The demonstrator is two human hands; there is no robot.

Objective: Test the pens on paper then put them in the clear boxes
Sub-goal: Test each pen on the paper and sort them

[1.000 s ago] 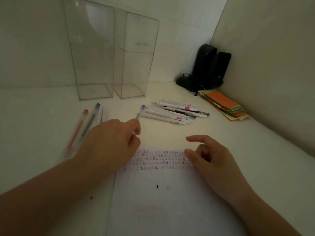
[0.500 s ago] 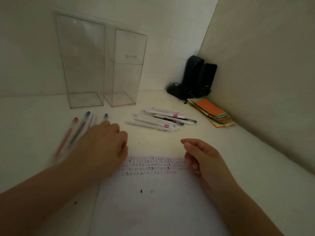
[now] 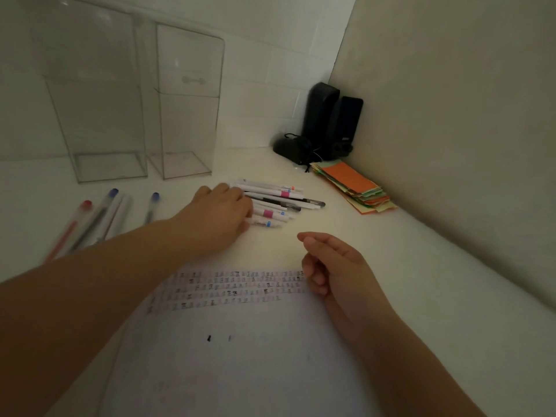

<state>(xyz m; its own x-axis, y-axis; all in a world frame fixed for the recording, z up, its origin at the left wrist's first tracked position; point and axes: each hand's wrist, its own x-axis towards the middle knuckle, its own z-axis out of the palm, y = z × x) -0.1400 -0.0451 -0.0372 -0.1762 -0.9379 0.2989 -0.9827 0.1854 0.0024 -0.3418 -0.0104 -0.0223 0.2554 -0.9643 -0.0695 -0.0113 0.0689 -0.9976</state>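
1. White pens (image 3: 276,200) lie heaped beyond the paper (image 3: 240,356), within reach for testing; clear boxes (image 3: 144,115) stand empty behind.
2. My left hand (image 3: 216,218) rests on the heap, fingers reaching; whether they pinch a pen, I cannot tell.
3. My right hand (image 3: 334,266) steadies the paper's edge, fingers loosely curled, holding nothing.
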